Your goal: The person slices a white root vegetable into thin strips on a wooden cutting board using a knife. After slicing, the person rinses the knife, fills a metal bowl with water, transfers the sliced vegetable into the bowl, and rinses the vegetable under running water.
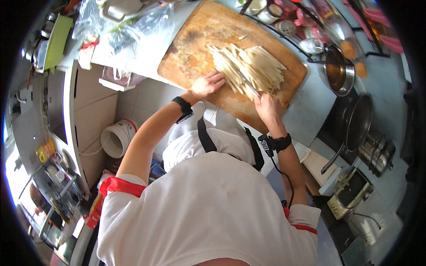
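Observation:
A pile of pale cut vegetable strips [266, 66] lies across a worn wooden cutting board [191, 50]. Gripped in my right hand [268, 108] is a knife [246, 81], its narrow blade pointing up and left over the pile. My left hand [209, 84] is at the pile's lower left edge, palm down with bent fingers near the strips. What its fingertips touch is hidden. A small loose piece [243, 37] sits apart, above the pile.
Right of the board stand a rack of spice jars [286, 28], a metal pot with dark liquid [337, 74] and a frying pan [358, 123]. Clear plastic bags [133, 33] lie to the left. A white bucket [116, 139] is below the counter.

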`<state>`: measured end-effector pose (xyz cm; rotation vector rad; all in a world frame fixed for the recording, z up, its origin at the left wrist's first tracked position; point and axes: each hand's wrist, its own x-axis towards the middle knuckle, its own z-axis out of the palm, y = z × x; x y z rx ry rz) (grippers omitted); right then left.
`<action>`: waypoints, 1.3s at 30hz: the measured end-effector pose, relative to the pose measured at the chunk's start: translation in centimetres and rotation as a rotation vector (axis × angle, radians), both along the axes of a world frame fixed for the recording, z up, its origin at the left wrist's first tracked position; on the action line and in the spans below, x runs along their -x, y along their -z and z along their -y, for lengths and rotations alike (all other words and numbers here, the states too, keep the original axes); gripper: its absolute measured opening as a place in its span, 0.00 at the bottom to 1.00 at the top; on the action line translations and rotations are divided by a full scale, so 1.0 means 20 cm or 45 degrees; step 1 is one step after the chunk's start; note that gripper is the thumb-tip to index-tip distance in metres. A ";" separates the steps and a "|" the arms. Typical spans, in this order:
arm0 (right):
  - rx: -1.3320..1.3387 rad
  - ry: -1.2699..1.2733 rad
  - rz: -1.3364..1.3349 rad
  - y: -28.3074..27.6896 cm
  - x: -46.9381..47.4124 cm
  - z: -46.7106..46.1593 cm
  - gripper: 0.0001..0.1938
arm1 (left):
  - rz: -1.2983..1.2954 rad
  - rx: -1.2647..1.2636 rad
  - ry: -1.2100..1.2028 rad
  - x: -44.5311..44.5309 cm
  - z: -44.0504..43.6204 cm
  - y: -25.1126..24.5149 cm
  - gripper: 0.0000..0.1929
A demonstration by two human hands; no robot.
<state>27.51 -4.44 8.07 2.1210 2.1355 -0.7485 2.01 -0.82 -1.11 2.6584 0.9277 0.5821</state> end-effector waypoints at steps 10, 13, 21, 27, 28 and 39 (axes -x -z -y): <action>-0.606 -0.163 0.153 -0.05 -0.22 0.08 0.18 | 0.406 0.183 -0.521 -0.01 0.02 -0.49 0.16; -0.723 -0.208 0.099 -0.01 -0.22 0.09 0.12 | 0.060 0.339 0.252 -0.16 0.06 -0.63 0.26; -0.844 -0.297 0.075 -0.03 -0.23 0.18 0.07 | -0.452 0.328 0.380 -0.36 -0.13 -0.39 0.38; -0.515 0.037 -0.208 -0.03 -0.33 0.35 0.12 | -0.046 0.489 0.001 -0.23 -0.39 -0.43 0.30; -0.448 0.167 -0.326 -0.03 -0.36 0.36 0.13 | 0.093 0.449 -0.027 -0.18 -0.39 -0.45 0.31; 0.240 1.222 -1.788 -0.14 -0.47 0.35 0.07 | -0.660 0.211 0.822 0.06 0.12 -0.17 0.33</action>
